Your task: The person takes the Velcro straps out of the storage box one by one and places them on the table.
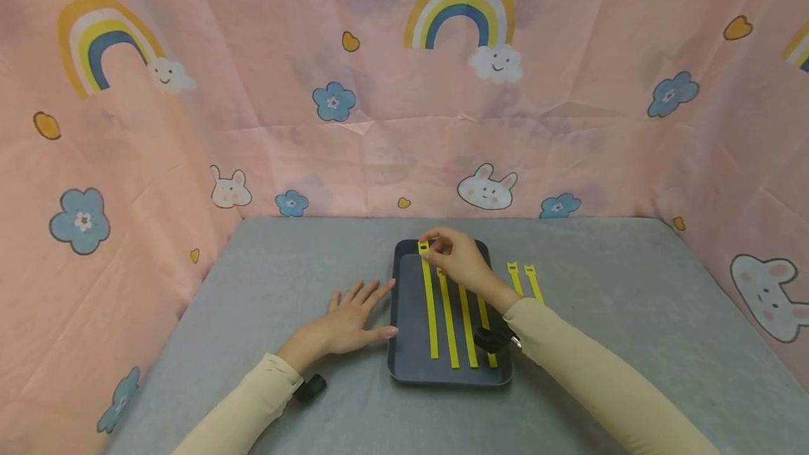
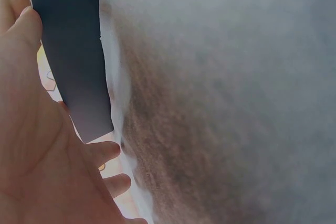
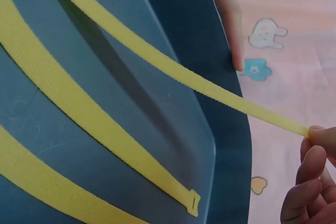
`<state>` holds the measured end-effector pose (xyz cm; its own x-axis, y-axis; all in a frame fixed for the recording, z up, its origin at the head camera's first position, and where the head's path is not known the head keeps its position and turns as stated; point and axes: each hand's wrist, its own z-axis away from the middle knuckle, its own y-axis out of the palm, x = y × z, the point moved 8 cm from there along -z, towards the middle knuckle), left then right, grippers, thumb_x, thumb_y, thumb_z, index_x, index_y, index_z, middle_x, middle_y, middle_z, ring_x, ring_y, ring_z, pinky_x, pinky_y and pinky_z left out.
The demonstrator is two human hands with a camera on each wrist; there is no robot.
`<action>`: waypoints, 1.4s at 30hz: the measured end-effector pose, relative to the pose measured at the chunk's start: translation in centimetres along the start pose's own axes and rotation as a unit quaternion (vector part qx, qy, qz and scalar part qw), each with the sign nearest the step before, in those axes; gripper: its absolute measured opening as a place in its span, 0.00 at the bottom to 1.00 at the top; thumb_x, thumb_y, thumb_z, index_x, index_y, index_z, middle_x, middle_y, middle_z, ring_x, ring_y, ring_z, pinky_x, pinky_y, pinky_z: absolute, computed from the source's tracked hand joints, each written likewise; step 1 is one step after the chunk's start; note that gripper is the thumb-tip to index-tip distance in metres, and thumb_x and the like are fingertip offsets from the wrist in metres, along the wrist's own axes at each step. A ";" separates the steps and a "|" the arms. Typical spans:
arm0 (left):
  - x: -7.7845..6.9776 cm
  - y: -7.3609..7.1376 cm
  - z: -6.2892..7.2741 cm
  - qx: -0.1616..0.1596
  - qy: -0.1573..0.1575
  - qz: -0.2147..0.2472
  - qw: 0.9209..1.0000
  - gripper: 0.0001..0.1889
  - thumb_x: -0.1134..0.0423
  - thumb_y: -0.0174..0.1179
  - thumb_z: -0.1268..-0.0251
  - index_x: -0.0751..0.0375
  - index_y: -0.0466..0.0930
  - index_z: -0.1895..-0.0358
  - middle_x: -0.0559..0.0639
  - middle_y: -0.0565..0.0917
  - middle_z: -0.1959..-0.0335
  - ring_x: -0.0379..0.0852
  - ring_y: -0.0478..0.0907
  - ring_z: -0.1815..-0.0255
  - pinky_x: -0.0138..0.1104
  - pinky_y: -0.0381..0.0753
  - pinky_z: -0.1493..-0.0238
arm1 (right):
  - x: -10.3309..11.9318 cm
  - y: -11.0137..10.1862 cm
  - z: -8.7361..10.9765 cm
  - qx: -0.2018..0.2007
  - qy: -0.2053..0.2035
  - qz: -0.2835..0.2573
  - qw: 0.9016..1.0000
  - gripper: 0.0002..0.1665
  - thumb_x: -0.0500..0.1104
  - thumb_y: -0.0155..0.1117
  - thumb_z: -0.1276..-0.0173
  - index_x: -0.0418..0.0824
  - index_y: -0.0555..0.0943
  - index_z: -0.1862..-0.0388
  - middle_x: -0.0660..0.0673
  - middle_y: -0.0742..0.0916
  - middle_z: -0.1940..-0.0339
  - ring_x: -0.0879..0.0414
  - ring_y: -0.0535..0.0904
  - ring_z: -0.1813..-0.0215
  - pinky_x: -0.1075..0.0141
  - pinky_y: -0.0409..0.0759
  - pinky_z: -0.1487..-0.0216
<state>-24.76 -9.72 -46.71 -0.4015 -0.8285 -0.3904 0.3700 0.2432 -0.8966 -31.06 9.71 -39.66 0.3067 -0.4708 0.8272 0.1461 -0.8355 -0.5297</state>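
My right hand (image 1: 460,260) is over the far part of a dark tray (image 1: 407,350). Thumb and finger pinch the slotted head end of a yellow hook-and-loop cable tie (image 1: 430,314); in the right wrist view this tie (image 3: 157,64) slopes up off the tray floor, casting a shadow. Three more yellow cable ties (image 1: 450,328) lie side by side to its right in the tray, partly hidden by the right hand and wrist. With fingers spread, my left hand (image 1: 341,323) touches the tray's left side; the left wrist view shows its palm next to the dark tray wall (image 2: 79,66).
Two further yellow ties (image 1: 532,283) lie on the grey tablecloth (image 1: 600,265) right of the tray, their lower ends hidden behind the right forearm. A pink patterned curtain (image 1: 379,160) stands behind the table and along both sides.
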 end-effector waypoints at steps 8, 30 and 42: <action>0.1 0.1 -0.1 0.000 -0.003 -0.002 1.000 0.45 0.25 0.47 0.36 0.28 0.35 0.21 0.50 0.46 0.17 0.61 0.38 0.16 0.69 0.38 0.26 | 0.7 -0.5 0.1 -0.007 -0.011 -0.012 1.000 0.15 0.39 0.65 0.30 0.44 0.81 0.45 0.42 0.85 0.67 0.54 0.74 0.77 0.65 0.77 0.74; 0.0 0.1 0.0 -0.004 0.000 0.000 1.000 0.46 0.25 0.47 0.36 0.28 0.35 0.21 0.51 0.46 0.17 0.62 0.39 0.16 0.69 0.38 0.26 | 3.5 -4.3 0.5 -0.031 0.001 -0.052 0.998 0.18 0.40 0.64 0.29 0.41 0.79 0.41 0.38 0.83 0.60 0.50 0.72 0.77 0.67 0.74 0.73; -0.1 0.0 0.1 -0.004 0.005 0.005 1.000 0.46 0.26 0.47 0.36 0.30 0.36 0.20 0.52 0.46 0.17 0.62 0.37 0.16 0.69 0.37 0.26 | 4.0 -8.3 1.2 -0.077 -0.049 -0.064 0.994 0.17 0.42 0.66 0.31 0.41 0.80 0.44 0.51 0.83 0.67 0.52 0.71 0.81 0.65 0.73 0.76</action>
<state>-24.63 -9.70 -46.65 -0.4068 -0.8207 -0.4013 0.3671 0.2554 -0.8944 -29.93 15.07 -32.14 0.3857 -0.3345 0.8599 0.0469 -0.9237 -0.3803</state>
